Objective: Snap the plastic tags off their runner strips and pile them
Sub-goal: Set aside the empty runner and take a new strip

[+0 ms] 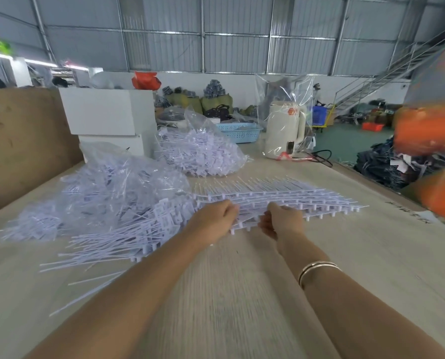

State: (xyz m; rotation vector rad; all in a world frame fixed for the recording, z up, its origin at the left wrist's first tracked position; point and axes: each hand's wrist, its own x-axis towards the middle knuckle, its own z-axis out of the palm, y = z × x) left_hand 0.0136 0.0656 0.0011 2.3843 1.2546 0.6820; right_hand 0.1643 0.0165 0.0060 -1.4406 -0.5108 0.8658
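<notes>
A stack of pale lilac runner strips [294, 196] with tags still attached lies across the middle of the table. My left hand [215, 218] and my right hand [281, 220] both grip the near left edge of this stack, fingers curled around the strips. Left of my hands a loose pile of snapped-off tags [107, 244] with long thin stems spreads over the table. What my fingertips pinch under the stack is hidden.
Two clear plastic bags of tags [112, 182] [200, 154] sit at the left and back. Behind them stand white boxes [107, 112], a blue basket [238, 130] and a bagged white kettle [285, 130]. A person in orange sleeves [428, 141] works at the right edge.
</notes>
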